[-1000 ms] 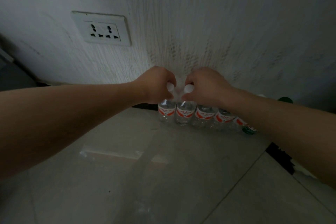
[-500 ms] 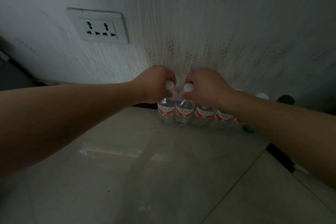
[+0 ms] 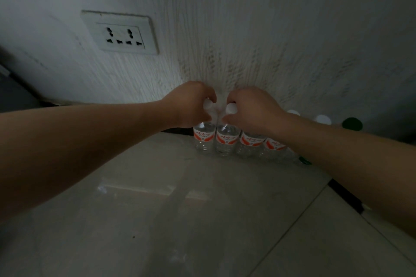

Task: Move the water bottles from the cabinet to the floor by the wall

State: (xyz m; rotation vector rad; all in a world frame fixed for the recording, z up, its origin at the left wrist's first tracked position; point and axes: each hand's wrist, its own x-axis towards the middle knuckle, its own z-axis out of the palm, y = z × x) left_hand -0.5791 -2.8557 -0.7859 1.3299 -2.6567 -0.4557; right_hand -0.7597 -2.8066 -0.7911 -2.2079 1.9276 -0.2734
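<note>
My left hand (image 3: 191,105) curls round the neck of the end bottle (image 3: 203,139), my right hand (image 3: 252,110) round the second bottle (image 3: 226,140) just beside it. Both stand upright on the floor (image 3: 157,220) by the wall (image 3: 270,29), heading a row of red-labelled bottles (image 3: 251,141). A socket (image 3: 121,33) sits upper left.

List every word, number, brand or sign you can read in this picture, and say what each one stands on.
Nothing reads for certain.
Labels on the water bottles: red characters on white above an orange-red band, too blurred to read.
Wall socket: no writing visible.
White caps: no print visible.
</note>
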